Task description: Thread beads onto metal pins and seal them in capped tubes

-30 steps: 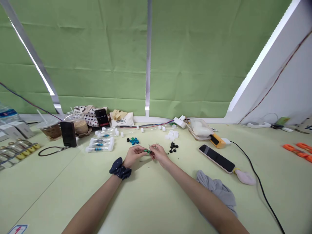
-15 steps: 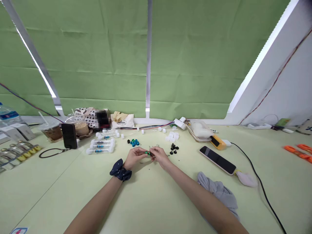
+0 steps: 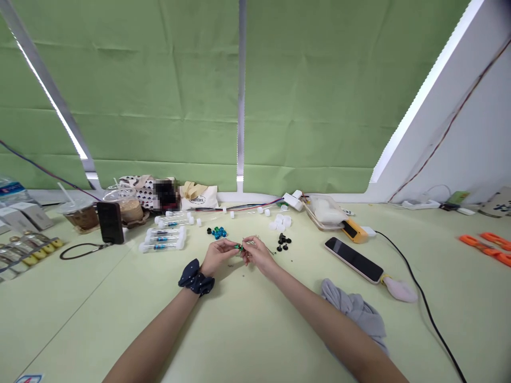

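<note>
Pinching grn pc (image 3: pixel 238 247) w/ L hand (image 3: pixel 216 257); R hand (image 3: pixel 257 253) clear of blk pcs (image 3: pixel 285 247).

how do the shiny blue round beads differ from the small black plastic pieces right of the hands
The shiny blue round beads are bright; the small black plastic pieces are dark. The beads look rounded; black pieces look flat-headed. The beads lie nearer the left hand, the black pieces nearer the right hand. Both lie grouped on the pale green table.
</note>
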A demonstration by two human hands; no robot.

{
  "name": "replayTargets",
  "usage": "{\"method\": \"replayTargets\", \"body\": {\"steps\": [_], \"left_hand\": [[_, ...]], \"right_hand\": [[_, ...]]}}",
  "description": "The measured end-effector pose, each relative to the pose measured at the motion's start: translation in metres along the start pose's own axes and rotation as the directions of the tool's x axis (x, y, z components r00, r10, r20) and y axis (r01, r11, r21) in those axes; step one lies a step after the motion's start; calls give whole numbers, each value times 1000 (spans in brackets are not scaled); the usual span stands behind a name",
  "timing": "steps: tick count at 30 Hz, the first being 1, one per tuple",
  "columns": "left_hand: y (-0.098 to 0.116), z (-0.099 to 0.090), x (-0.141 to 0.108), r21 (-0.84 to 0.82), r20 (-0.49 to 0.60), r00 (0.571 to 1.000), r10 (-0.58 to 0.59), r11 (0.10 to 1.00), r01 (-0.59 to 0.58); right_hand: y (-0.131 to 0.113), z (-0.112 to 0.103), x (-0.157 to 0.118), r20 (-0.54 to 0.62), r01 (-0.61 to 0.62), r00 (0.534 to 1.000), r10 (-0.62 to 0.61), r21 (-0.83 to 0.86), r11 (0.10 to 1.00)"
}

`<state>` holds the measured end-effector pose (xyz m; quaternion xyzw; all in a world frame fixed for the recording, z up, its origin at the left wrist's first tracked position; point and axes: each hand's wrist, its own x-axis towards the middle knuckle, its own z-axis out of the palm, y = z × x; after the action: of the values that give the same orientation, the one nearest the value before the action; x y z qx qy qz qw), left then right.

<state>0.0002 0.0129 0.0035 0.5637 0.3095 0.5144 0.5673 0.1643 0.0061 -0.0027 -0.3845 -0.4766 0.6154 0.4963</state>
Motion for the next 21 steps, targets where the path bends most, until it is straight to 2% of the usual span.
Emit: {"method": "replayTargets", "body": {"steps": [4,13,18,21], "left_hand": [[2,5,-1,12,51,999,-16,1000,15],[-2,-4,1,11,-16,1000,8,1000,-7],[0,1,-1,28,39,999,-19,999,18],[0,2,0,23,41,999,-16,1000,15]], "right_hand": [[-1,-1,2,-91,16,996,-19,-31,999],[-4,3,-4,70,-40,997,40,-12,999],[-2,2,-1,-73,17,997,-19,-30,999],[-6,2,-2,-78,26,997,-30,-55,998]]}}
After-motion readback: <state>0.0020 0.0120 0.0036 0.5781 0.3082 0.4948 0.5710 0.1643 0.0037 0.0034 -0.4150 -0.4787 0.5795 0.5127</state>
